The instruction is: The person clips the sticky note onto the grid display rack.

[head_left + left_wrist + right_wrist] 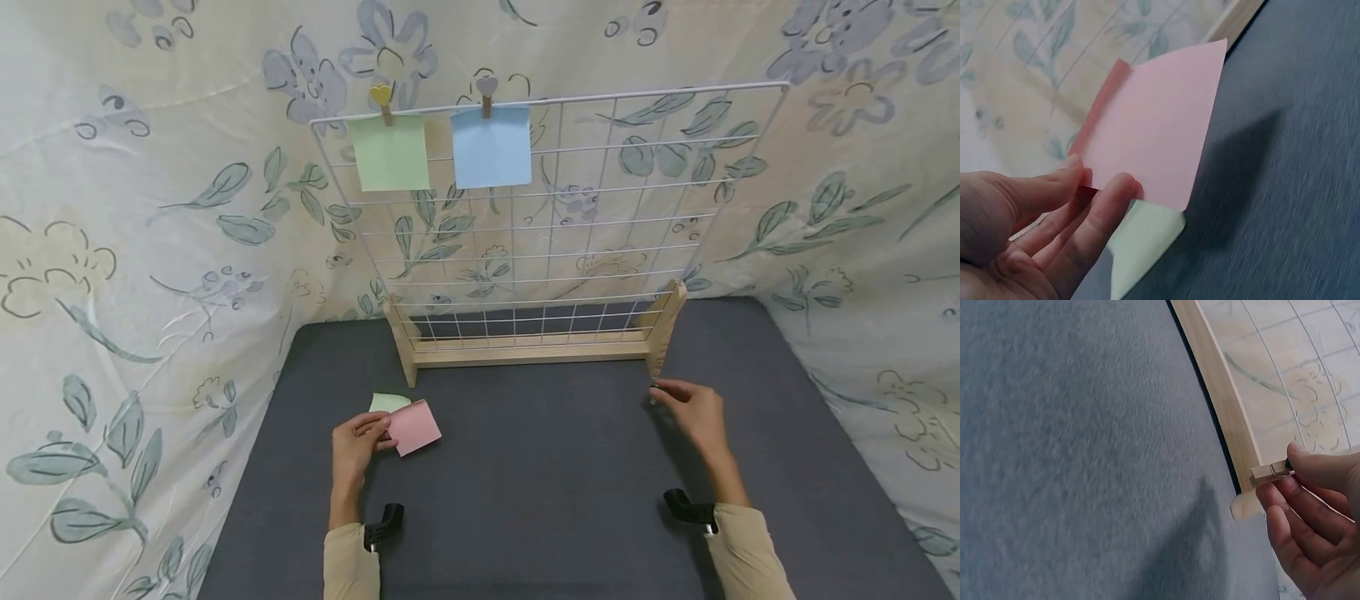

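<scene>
A pink sticky note (415, 428) is pinched at one edge by my left hand (358, 440), raised above the table in the left wrist view. Beneath it lies a pale green note (1144, 240), partly covered by the pink one. My right hand (696, 414) pinches a small wooden clothespin (1267, 474) between thumb and fingers, near the right foot of the rack. A white wire grid rack (551, 223) stands in a wooden base (532, 353). From its top bar hang a green note (392, 154) and a blue note (491, 148).
A yellow-heart clothespin (382, 98) holds the green note, and a grey-heart clothespin (487, 92) the blue one. The dark table (525, 483) spreads in front of the rack. Floral cloth (187, 250) hangs behind and on both sides.
</scene>
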`<action>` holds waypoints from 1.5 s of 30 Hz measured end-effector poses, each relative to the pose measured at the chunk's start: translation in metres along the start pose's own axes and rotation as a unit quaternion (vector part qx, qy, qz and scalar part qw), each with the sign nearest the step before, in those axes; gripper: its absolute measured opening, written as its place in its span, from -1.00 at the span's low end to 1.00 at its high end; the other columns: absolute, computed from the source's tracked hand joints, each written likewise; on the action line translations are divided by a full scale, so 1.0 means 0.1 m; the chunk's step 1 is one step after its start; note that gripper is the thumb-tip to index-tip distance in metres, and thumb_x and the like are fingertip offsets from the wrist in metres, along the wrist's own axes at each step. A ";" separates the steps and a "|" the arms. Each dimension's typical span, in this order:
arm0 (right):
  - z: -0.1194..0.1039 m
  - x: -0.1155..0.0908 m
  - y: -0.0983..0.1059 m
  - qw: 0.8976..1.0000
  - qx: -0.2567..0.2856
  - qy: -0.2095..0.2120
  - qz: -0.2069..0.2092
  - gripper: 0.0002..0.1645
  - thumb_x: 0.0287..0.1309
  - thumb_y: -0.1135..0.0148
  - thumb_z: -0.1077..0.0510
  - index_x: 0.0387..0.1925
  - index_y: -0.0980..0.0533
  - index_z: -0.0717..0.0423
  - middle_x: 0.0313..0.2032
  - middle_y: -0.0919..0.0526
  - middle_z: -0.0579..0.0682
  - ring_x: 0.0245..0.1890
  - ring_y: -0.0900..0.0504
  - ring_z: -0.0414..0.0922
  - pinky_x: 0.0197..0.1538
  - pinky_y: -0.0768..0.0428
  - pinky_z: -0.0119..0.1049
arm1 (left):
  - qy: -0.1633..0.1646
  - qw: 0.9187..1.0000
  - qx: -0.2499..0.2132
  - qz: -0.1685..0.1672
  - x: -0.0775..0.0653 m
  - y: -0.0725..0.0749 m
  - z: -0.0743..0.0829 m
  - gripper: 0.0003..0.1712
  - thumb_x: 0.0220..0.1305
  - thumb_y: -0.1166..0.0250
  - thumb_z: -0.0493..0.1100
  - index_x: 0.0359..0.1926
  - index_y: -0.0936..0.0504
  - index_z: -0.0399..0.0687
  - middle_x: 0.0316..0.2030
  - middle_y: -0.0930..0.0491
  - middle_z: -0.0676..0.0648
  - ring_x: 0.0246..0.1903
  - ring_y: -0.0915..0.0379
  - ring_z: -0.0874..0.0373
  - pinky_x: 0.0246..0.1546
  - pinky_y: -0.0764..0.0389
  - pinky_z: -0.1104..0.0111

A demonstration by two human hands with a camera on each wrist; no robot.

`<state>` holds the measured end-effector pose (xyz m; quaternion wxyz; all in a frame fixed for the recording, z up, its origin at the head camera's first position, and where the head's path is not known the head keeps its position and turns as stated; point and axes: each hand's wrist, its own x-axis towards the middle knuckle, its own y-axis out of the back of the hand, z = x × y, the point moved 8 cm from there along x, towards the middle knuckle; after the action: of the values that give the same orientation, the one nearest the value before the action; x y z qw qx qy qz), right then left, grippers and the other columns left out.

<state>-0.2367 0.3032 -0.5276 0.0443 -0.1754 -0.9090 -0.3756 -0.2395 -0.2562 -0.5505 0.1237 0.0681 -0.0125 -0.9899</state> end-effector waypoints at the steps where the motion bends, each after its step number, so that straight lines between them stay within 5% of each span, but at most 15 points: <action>1: -0.02 0.01 -0.02 1.000 0.001 0.000 -0.002 -0.69 0.15 -0.42 0.13 -0.15 -0.70 0.29 -0.24 -0.74 0.22 -0.26 -0.69 0.02 -0.40 -0.45 -0.61 | 0.000 1.000 -0.004 -0.003 0.01 -0.04 0.01 -0.73 0.25 -0.31 -0.43 -0.08 -0.59 -0.58 -0.40 -0.69 -0.23 -0.52 -0.61 0.14 -0.41 -0.78 0.16; 5: -0.08 0.03 -0.09 1.000 0.010 0.001 -0.011 -0.69 0.17 -0.40 0.13 -0.12 -0.69 0.27 -0.23 -0.74 0.21 -0.22 -0.70 0.12 -0.35 -0.49 -0.53 | -0.004 1.000 -0.018 -0.006 0.02 -0.20 0.02 -0.73 0.24 -0.31 -0.43 -0.07 -0.60 -0.57 -0.40 -0.68 -0.22 -0.55 -0.59 0.14 -0.44 -0.78 0.16; 17: -0.27 0.08 -0.24 0.999 0.032 0.028 -0.028 -0.71 0.17 -0.41 0.12 -0.13 -0.70 0.24 -0.24 -0.75 0.18 -0.28 -0.70 0.03 -0.38 -0.50 -0.56 | -0.028 0.998 -0.059 -0.016 0.08 -0.62 0.15 -0.74 0.22 -0.30 -0.47 -0.08 -0.60 -0.60 -0.28 -0.68 -0.30 -0.49 -0.64 0.18 -0.39 -0.78 0.22; 29: -0.48 0.16 -0.26 0.997 0.046 0.045 -0.043 -0.68 0.20 -0.38 0.12 -0.08 -0.68 0.23 -0.20 -0.74 0.20 -0.23 -0.72 0.14 -0.19 -0.70 0.08 | -0.084 0.995 -0.040 -0.038 0.05 -1.05 0.36 -0.71 0.22 -0.33 -0.43 -0.10 -0.60 -0.63 -0.37 -0.67 -0.37 -0.48 -0.67 0.14 -0.44 -0.78 0.26; 39: -0.71 0.26 -0.24 0.995 0.051 0.072 -0.039 -0.70 0.19 -0.39 0.12 -0.09 -0.69 0.22 -0.26 -0.76 0.15 -0.28 -0.73 0.08 -0.25 -0.71 -0.02 | -0.108 0.992 -0.019 -0.060 0.00 -1.38 0.54 -0.80 0.21 -0.37 -0.38 -0.18 -0.68 -0.49 -0.33 -0.69 -0.35 -0.45 -0.69 0.02 -0.49 -0.78 0.23; 45: -0.86 0.34 -0.19 0.994 0.057 0.088 -0.039 -0.70 0.18 -0.39 0.12 -0.09 -0.70 0.20 -0.24 -0.76 0.14 -0.27 -0.73 0.06 -0.31 -0.65 -0.37 | -0.114 0.991 -0.008 -0.068 0.00 -1.53 0.63 -0.81 0.20 -0.38 -0.37 -0.19 -0.70 -0.45 -0.32 -0.69 -0.35 -0.44 -0.70 -0.11 -0.46 -0.78 0.23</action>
<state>-0.2796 0.2404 -0.4719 0.1192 -0.1037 -0.9276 -0.3386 -0.2854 -0.1078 -0.4940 0.0542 -0.0454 -0.0142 -0.9974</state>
